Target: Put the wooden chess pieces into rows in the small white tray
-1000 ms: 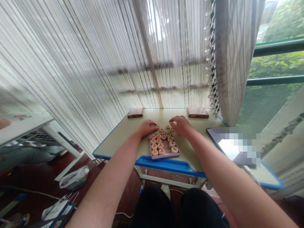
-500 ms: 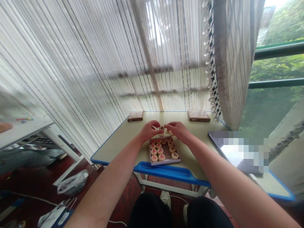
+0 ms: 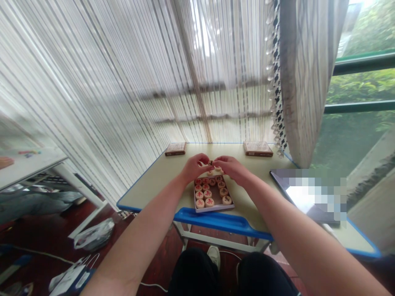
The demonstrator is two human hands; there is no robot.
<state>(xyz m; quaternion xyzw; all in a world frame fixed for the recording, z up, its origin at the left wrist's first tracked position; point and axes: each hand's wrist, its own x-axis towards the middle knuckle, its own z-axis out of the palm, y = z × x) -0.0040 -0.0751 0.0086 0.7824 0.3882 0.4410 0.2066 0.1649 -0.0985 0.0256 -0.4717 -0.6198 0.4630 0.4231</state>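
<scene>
A round wooden Chinese chess piece (image 3: 210, 163) with a black character is pinched up off the table between my two hands. My left hand (image 3: 196, 167) has its thumb and forefinger closed at the piece's left side. From the right, the fingertips of my right hand (image 3: 230, 166) grip the same piece. Just below them, a loose chess piece (image 3: 210, 173) lies beyond the box, and others are partly hidden by my right hand. The shallow open box (image 3: 212, 209) holds red-marked pieces on the left and black-marked ones at the back and right.
All this is on a cream table (image 3: 148, 185) with a blue edge. Two brown boxes lie at its far corners, a left box (image 3: 175, 149) and a right box (image 3: 258, 148). A partly blurred-out laptop-like device (image 3: 286, 185) sits at right. Another person's hand (image 3: 6, 162) rests on a table at left.
My right hand has shifted slightly left and up, closer to my left hand. The held piece has risen a little and its face has turned.
</scene>
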